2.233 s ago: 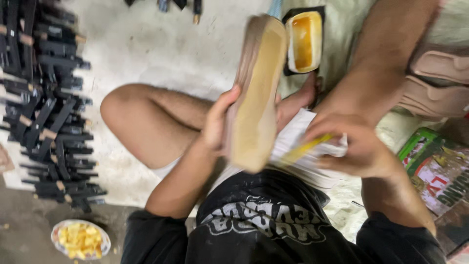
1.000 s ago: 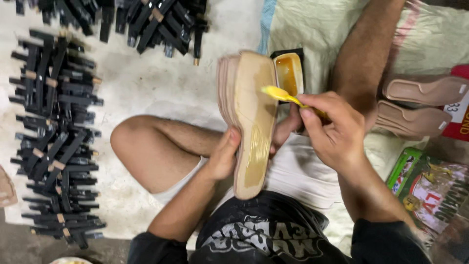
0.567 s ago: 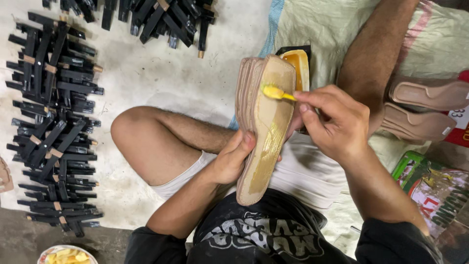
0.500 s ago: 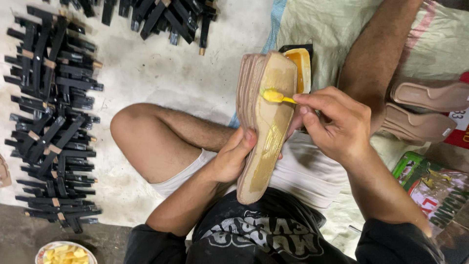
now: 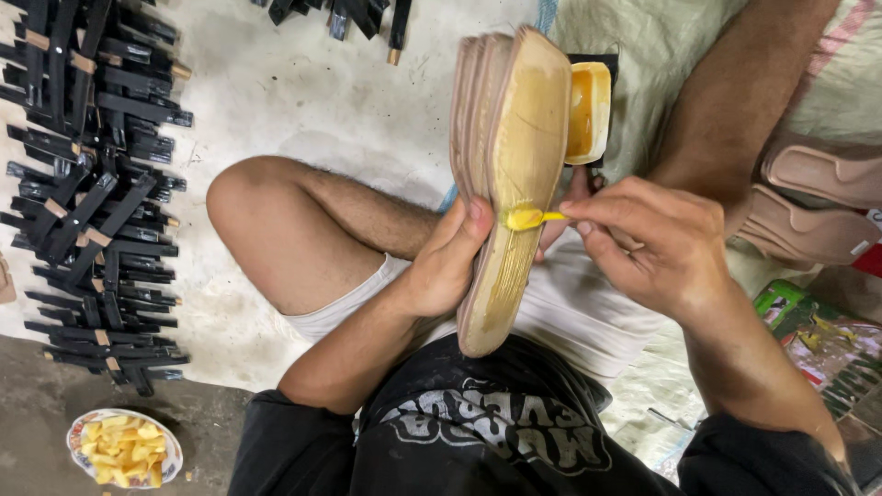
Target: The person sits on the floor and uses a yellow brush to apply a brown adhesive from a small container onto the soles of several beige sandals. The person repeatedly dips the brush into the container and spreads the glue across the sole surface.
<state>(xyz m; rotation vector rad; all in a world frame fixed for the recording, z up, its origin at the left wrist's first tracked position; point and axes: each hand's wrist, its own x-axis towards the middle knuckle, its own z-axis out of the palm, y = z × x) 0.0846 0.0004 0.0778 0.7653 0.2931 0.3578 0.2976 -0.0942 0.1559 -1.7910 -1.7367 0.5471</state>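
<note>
Several soles [image 5: 510, 174] stacked, clasped in left hand [image 5: 446, 266], long axis running away from body. Right hand [image 5: 657, 243] pinches yellow brush [image 5: 528, 219], bristles touching sole mid-length; glue tub [image 5: 588, 110] beyond.

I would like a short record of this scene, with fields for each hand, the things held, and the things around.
Left hand: left hand grips a stack of tan soles on edge.
Right hand: right hand pinches a yellow brush, its tip on the front sole.
Glue: yellow glue in a black container behind the soles.
Left of the person: rows of black straps on the floor.
Near corner: plate of yellow food pieces.
Right side: pink soles on sacking.
</note>
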